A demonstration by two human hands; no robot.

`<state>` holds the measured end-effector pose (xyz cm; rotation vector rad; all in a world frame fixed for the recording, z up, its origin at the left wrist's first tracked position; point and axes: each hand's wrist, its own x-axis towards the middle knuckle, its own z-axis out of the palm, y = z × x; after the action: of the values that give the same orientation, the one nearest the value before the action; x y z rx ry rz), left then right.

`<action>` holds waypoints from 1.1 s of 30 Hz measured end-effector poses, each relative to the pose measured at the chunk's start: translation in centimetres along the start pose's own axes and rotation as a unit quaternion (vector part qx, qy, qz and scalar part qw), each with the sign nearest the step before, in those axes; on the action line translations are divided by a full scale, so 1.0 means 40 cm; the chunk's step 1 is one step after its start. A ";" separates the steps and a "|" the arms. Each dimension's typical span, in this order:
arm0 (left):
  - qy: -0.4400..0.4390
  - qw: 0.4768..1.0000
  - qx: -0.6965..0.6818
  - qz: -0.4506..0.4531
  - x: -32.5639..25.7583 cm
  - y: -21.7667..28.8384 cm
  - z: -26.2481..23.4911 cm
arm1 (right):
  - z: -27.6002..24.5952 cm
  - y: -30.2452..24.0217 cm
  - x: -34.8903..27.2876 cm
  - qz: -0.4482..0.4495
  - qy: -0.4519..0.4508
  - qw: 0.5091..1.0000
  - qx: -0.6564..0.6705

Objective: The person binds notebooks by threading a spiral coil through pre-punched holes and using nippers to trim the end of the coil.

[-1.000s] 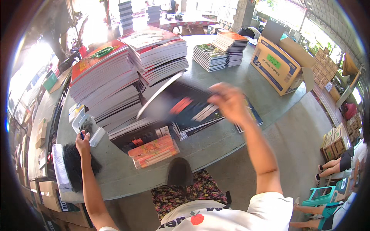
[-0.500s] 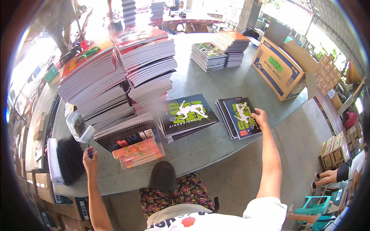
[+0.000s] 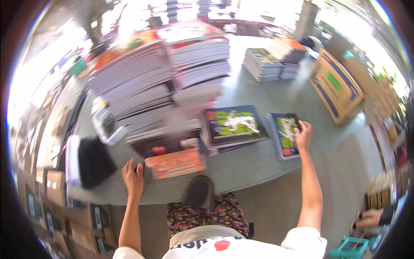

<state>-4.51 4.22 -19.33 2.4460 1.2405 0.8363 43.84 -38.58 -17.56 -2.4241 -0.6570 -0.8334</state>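
My right hand point(image 3: 304, 137) grips the right edge of a small stack of spiral notebooks point(image 3: 285, 136) with dark covers and a white-and-green figure. Left of it lies a wider pile of matching notebooks point(image 3: 235, 125). My left hand point(image 3: 133, 178) is closed around a small dark blue thing, too blurred to name, over the table's near edge. Beside that hand is a clear-wrapped orange pack point(image 3: 176, 163), in front of a row of spiral notebooks point(image 3: 164, 139) standing on edge. A black mesh bundle point(image 3: 95, 163) lies to the left.
Tall stacks of notebooks point(image 3: 198, 58) rise at the back left, near a clear plastic container point(image 3: 105, 124). Smaller stacks point(image 3: 263, 64) sit at the far side. An open cardboard carton point(image 3: 336, 86) stands on the far right of the table point(image 3: 246, 172).
The top notebook under my right hand, askew before, now lies more in line with those below. My left hand has moved right, closer to the orange pack. The view has shifted and blurred.
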 end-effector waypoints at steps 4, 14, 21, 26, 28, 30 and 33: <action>0.028 0.965 -0.256 -0.047 0.065 0.090 0.003 | -0.078 -0.472 0.023 0.124 -0.210 0.827 0.506; -0.093 0.985 -0.131 -0.065 0.168 0.026 -0.148 | 0.023 -0.907 -0.058 0.174 -0.093 0.751 0.630; -0.029 0.978 0.182 -0.100 0.212 -0.156 -0.089 | 0.035 -0.905 -0.087 0.167 -0.131 0.738 0.641; 0.054 0.972 0.165 -0.161 0.245 -0.103 -0.213 | -0.070 -0.960 -0.037 -0.194 0.055 0.923 0.329; 0.098 0.982 0.102 -0.122 0.214 -0.130 -0.243 | -0.126 -1.087 -0.056 -0.300 -0.040 0.884 0.358; 0.138 0.988 0.027 -0.069 0.199 -0.103 -0.269 | -0.111 -1.173 -0.080 -0.366 -0.034 0.897 0.247; 0.200 0.926 -0.300 -0.115 0.154 -0.044 -0.364 | -0.046 -1.181 -0.098 -0.349 -0.182 0.885 0.250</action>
<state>-11.60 9.99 -6.31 1.6606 1.1382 1.4390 13.05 -4.65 -5.21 -1.8580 -1.7187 -0.3561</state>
